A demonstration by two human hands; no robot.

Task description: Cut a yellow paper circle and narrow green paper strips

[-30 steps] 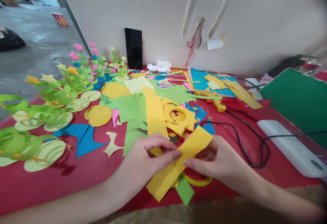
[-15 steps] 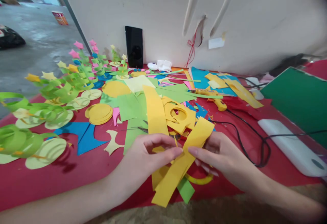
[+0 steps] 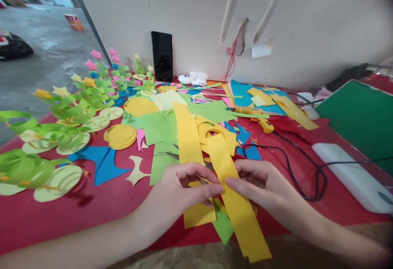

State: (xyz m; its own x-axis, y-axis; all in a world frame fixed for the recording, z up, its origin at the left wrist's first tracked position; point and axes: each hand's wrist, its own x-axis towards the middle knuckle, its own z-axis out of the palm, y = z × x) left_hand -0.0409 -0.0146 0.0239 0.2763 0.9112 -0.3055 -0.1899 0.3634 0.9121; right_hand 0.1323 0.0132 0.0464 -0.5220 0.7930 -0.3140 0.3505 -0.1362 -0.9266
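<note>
My left hand [image 3: 181,189] and my right hand [image 3: 260,187] meet low in the middle of the view, both pinching a long folded yellow paper strip [image 3: 238,209]. The strip runs from above my fingers down toward the table's front edge. A second long yellow strip [image 3: 187,134] lies just behind my left hand on green paper [image 3: 158,127]. A yellow sheet with a round hole cut out [image 3: 215,132] sits right behind the held strip.
Green paper spirals with star tops [image 3: 76,109] crowd the left. Stacked yellow discs [image 3: 120,136], blue scraps [image 3: 102,164], a yellow glue gun [image 3: 259,119] with black cord [image 3: 307,175], a white block [image 3: 350,177], a green board [image 3: 359,117] and a black phone [image 3: 162,56] against the wall surround me.
The held yellow strip has swung from a slant running up to the right to nearly straight, its lower end now hanging past the table's front edge. My hands stayed in place.
</note>
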